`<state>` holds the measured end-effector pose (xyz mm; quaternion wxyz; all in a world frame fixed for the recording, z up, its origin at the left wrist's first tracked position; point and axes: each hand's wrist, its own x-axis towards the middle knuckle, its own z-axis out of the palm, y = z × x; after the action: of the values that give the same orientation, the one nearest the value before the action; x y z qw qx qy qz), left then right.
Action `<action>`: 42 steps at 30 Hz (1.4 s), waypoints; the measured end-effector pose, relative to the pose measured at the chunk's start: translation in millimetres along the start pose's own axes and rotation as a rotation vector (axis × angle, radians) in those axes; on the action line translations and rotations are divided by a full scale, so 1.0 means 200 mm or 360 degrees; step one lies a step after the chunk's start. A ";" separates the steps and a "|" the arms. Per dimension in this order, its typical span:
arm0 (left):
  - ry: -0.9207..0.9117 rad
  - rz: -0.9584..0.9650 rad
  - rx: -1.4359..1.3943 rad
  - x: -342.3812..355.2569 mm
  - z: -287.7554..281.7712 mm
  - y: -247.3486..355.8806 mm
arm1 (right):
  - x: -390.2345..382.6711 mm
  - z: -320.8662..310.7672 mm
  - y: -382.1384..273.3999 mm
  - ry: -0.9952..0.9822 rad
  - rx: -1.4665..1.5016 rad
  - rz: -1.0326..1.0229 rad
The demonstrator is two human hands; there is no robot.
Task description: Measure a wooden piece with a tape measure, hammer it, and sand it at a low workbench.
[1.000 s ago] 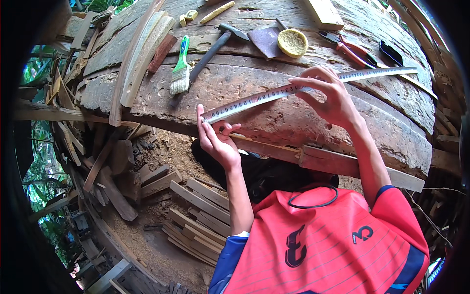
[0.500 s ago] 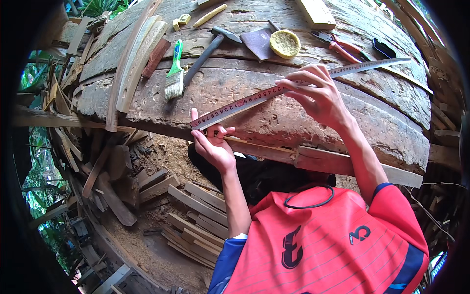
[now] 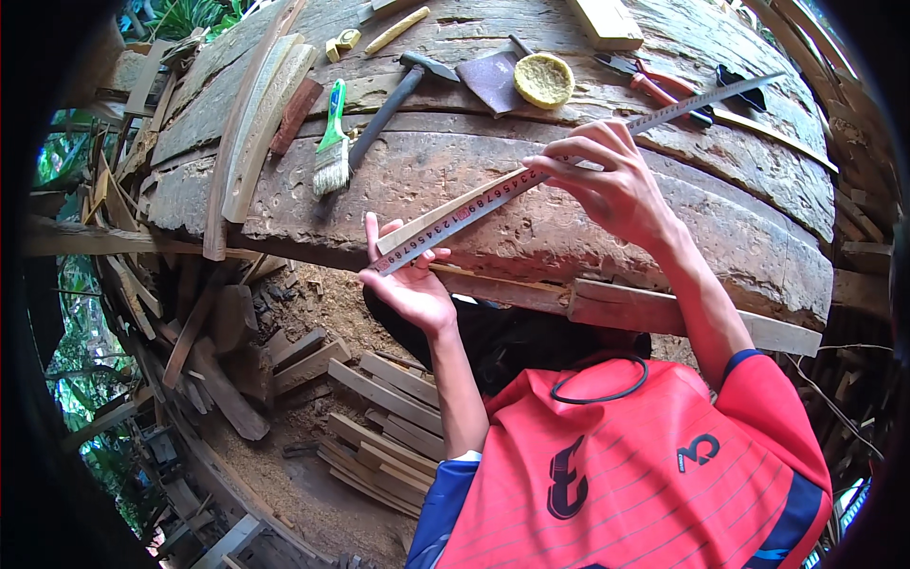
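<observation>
From my end I see a worn plank counter (image 3: 436,147). On it lies a green-handled brush (image 3: 333,142), just beside a dark hammer (image 3: 387,116). To their right I make out a round yellowish cake (image 3: 544,81) overlapping a purplish sheet (image 3: 485,85), then red-handled pliers (image 3: 654,92) near a pale wood block (image 3: 607,24). At left, I get long wooden strips (image 3: 270,133) beside a short reddish block (image 3: 296,116). Below, my view takes in sawdust (image 3: 313,313) and piled boards (image 3: 387,398).
</observation>
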<state>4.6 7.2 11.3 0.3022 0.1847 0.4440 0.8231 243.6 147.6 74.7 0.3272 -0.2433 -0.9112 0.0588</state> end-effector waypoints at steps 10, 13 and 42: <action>0.0031 0.0034 0.0443 -0.01 0.01 0.02 | -0.01 0.03 0.04 0.0068 -0.0036 0.0100; 0.0010 0.0012 0.0339 -0.01 0.02 0.03 | -0.02 0.05 0.05 0.0029 -0.0021 0.0099; 0.0033 0.0067 0.0416 0.00 0.01 0.02 | -0.03 0.11 0.08 -0.0076 0.0092 0.0217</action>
<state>5.3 7.3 15.2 0.2537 0.2232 0.5467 0.7661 240.4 160.2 50.6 0.3075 -0.2937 -0.8980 0.1129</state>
